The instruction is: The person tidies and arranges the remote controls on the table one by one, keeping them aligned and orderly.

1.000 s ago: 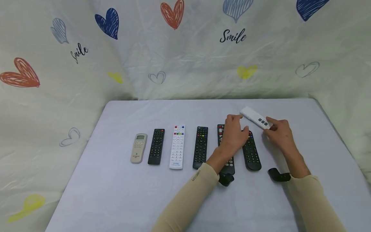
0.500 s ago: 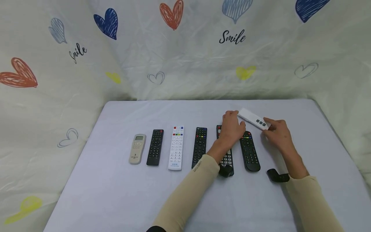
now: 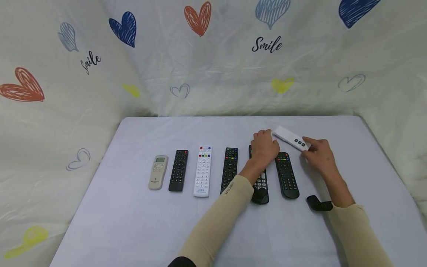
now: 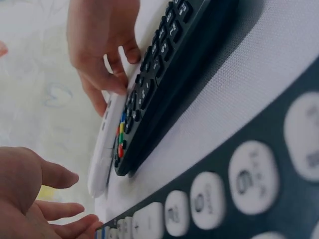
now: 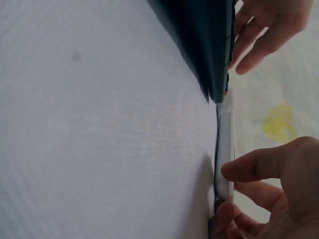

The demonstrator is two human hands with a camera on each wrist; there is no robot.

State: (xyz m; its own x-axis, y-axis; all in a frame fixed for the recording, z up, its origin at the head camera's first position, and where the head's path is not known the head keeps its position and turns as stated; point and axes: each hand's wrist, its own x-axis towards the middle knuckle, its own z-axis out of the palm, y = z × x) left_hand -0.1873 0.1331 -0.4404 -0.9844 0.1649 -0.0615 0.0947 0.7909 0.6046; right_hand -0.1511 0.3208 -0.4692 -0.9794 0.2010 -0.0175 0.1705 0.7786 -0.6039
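Note:
A slim white remote control (image 3: 287, 136) with a few dark buttons lies slantwise at the back right of the table. My right hand (image 3: 319, 154) pinches its near end between thumb and fingers; in the right wrist view the thumb (image 5: 254, 164) presses its side. Just left of the remote's far end is my left hand (image 3: 263, 147), over the top of a black remote with white buttons (image 3: 261, 180), part of which it hides. In the left wrist view the left thumb (image 4: 57, 174) and fingers are spread apart with nothing between them.
A rounded black remote (image 3: 287, 178) lies between the two forearms. Leftward in a row are another black remote (image 3: 230, 167), a white one with many buttons (image 3: 202, 172), a smaller black one (image 3: 178, 170) and a beige one with a display (image 3: 158, 172). A heart-printed sheet (image 3: 227, 74) hangs behind the table.
The white remote has shifted slightly left, with the right hand still at its near end. My left hand has moved a little left, away from the far end.

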